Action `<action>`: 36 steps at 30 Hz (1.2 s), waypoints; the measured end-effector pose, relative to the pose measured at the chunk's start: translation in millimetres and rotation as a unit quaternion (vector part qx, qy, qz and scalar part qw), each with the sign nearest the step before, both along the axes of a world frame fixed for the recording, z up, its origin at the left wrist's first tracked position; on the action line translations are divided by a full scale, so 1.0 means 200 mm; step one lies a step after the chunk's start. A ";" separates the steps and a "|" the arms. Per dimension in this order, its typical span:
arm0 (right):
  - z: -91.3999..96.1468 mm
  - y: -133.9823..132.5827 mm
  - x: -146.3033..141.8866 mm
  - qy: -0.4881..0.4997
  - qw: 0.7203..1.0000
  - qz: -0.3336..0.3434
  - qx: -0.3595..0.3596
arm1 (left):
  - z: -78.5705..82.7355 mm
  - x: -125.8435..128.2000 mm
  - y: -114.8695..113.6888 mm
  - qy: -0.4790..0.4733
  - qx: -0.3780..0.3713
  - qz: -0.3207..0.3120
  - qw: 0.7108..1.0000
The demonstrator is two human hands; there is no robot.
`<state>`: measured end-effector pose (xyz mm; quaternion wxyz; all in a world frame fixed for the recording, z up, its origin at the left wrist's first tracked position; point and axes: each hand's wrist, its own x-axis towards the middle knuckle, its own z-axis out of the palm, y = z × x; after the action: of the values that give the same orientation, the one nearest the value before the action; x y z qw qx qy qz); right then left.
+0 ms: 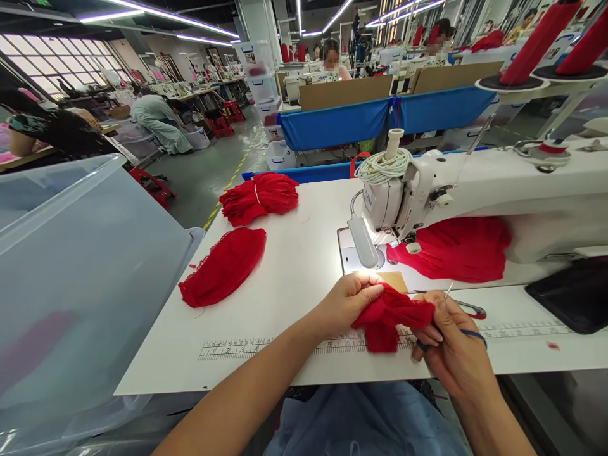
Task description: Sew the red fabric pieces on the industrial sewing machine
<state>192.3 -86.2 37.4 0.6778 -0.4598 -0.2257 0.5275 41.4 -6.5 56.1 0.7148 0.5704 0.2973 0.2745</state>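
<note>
My left hand (355, 300) pinches one end of a gathered piece of red fabric (382, 339), thumb on top. At the other end of it, my right hand (449, 329) grips the fabric between thumb and fingers. A thin pale pointed item sticks up by the right thumb, too small to name. Dark blue bands show around the right hand's fingers; what they belong to is hidden. Just beyond both hands stands the white sewing machine (387, 206). Under its arm lies a larger gathered red fabric piece (468, 250).
A tied red fabric bundle (280, 193) and a flat red piece (225, 266) lie on the white table (304, 253). A clear plastic bin (85, 266) borders the table's left. A black pouch (572, 294) lies at right. Red thread cones (539, 44) stand above; people work beyond.
</note>
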 end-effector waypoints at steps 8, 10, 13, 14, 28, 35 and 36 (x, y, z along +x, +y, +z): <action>-0.06 -0.02 -0.02 -0.076 0.996 0.033 -0.008 | 0.01 -0.01 0.00 -0.078 -0.063 -0.007 0.995; -0.04 -0.01 -0.04 -0.061 0.998 0.007 -0.022 | 0.01 -0.01 -0.01 -0.023 -0.013 -0.004 1.000; 0.01 0.00 -0.06 0.009 0.999 -0.019 -0.029 | -0.02 0.00 -0.02 0.072 0.089 0.017 0.993; 0.03 0.00 -0.07 0.030 0.999 -0.021 -0.036 | -0.03 0.00 -0.02 0.098 0.123 0.026 0.987; 0.04 -0.01 -0.13 0.035 0.993 -0.041 -0.106 | 0.01 -0.02 -0.03 0.080 0.121 -0.008 0.989; 0.05 -0.01 -0.15 0.014 0.992 -0.061 -0.113 | -0.02 -0.02 -0.04 0.175 0.390 0.058 0.902; 0.05 -0.01 -0.15 0.011 0.992 -0.061 -0.114 | -0.03 -0.02 -0.04 0.172 0.390 0.054 0.903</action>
<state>162.3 -87.9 46.7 0.6543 -0.5409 -0.1282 0.5126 37.3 -15.0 50.5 0.3563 0.8252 0.3155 0.3043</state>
